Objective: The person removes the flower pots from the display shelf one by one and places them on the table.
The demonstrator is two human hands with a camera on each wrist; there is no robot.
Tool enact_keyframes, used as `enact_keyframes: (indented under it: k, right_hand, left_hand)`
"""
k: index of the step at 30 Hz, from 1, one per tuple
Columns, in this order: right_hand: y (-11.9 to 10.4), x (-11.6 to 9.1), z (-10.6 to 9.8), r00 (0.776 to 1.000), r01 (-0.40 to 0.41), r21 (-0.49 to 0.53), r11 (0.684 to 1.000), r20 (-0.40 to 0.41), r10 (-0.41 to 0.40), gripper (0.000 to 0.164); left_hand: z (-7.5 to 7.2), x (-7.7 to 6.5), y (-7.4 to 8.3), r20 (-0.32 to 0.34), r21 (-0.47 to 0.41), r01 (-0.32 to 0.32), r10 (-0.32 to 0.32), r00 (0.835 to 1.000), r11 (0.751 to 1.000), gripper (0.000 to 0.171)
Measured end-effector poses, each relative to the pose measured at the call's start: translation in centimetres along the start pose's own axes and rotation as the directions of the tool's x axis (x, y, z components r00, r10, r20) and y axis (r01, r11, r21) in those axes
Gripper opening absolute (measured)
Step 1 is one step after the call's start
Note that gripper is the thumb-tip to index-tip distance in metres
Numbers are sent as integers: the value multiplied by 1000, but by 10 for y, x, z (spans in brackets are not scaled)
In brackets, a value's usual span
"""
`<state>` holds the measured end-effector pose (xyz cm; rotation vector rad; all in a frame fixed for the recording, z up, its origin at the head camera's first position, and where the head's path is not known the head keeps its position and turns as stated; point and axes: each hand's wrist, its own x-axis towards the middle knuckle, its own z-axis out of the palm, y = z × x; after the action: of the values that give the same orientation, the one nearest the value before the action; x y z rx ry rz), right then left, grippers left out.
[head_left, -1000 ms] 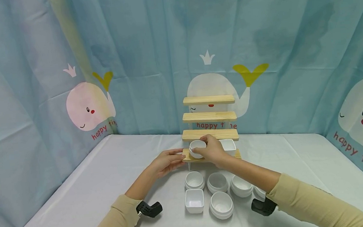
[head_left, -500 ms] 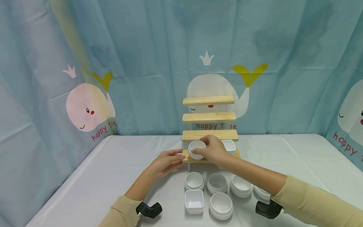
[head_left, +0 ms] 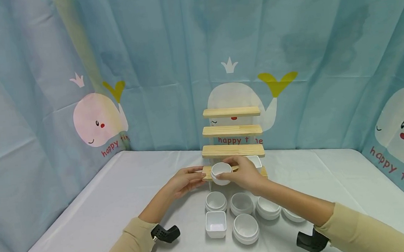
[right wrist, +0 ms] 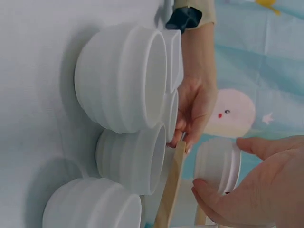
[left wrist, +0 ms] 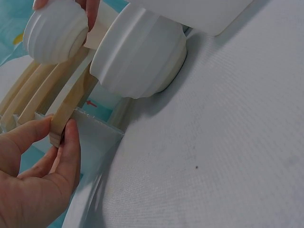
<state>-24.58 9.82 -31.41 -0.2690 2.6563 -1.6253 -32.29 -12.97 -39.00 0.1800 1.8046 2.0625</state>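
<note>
A round white ribbed pot (head_left: pixel 219 179) is held by the rim and side between the thumb and fingers of my right hand (head_left: pixel 248 174). It is just in front of and over the lowest board of a wooden tiered shelf (head_left: pixel 233 151); the right wrist view shows a gap between the pot (right wrist: pixel 211 161) and the board (right wrist: pixel 171 190). With thumb and fingers, my left hand (head_left: pixel 186 181) pinches the left end of that lowest board (left wrist: pixel 71 107). Behind my right hand, a square white pot (head_left: pixel 255 162) sits on the same board, partly hidden.
Several white pots stand on the white tablecloth in front of the shelf, among them a square pot (head_left: pixel 216 225) and a round pot (head_left: pixel 246 229). One round pot (head_left: pixel 293 215) is partly covered by my right forearm. A blue printed curtain (head_left: pixel 161 117) hangs behind.
My right hand has lifted the round pot off the lowest board and drawn it slightly toward me. The left hand has stayed on the board's end.
</note>
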Motion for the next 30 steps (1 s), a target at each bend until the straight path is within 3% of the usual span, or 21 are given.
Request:
enact_keyframes:
  k: [18,30]
  right_hand:
    - [11,-23,-16,993,44,40,998,109,-48,57]
    - [18,-36,-29,992,46,41,998,119,-50,64]
  left_hand:
    - [0,0,-1,-10,-2,-1,1,1000,1000,55]
    - [0,1,-2,-2,-4,-13,13,1000,1000,55]
